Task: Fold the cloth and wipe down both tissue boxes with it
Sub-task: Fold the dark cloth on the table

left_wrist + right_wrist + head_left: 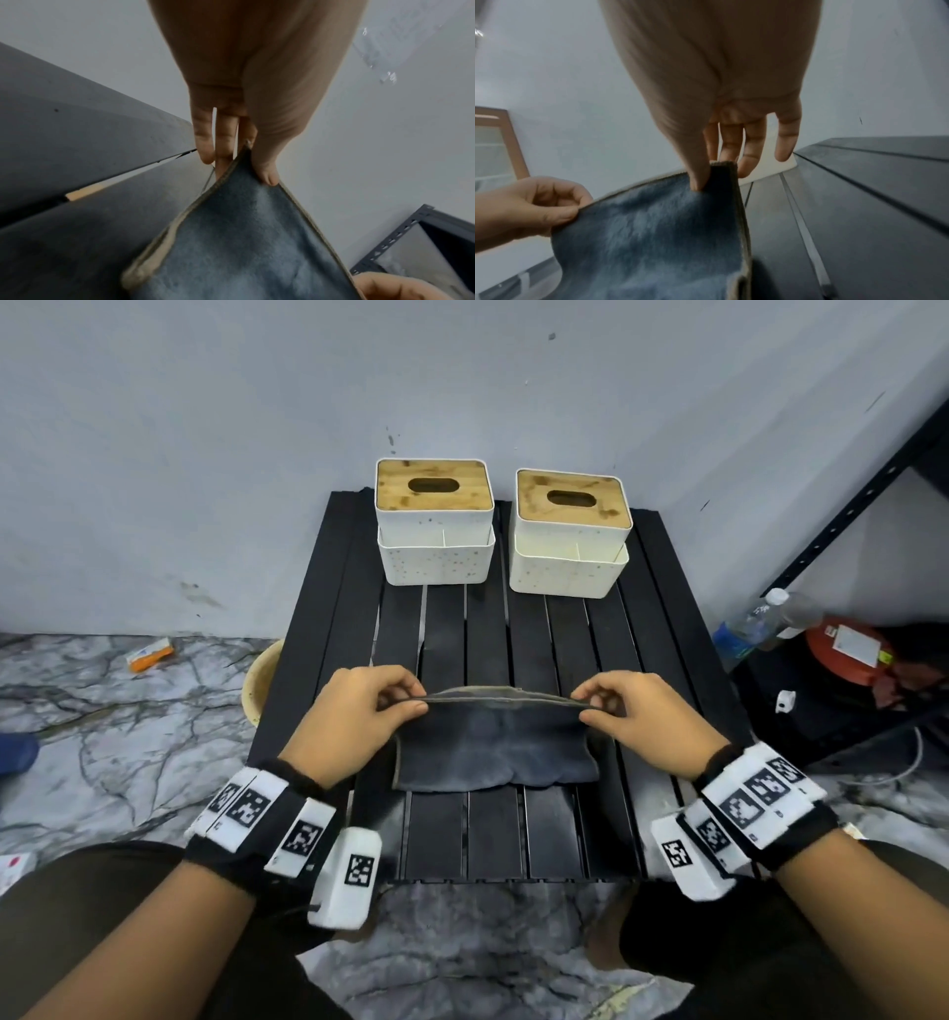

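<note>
A dark blue cloth [493,747] with a tan hem hangs doubled over the black slatted table [513,634], its lower edge lying on the slats. My left hand [359,711] pinches its upper left corner between thumb and fingers. My right hand [642,711] pinches the upper right corner the same way. In the left wrist view the thumb presses the cloth [244,243] against the fingers; in the right wrist view the cloth [654,233] stretches between both hands. Two white tissue boxes with wooden lids stand at the far edge, one on the left [434,521], one on the right [570,531].
A grey wall stands right behind the boxes. A tan basin [262,680] sits on the marble floor left of the table. At the right are a dark metal shelf frame [847,505], a plastic bottle [760,624] and a red container [847,654].
</note>
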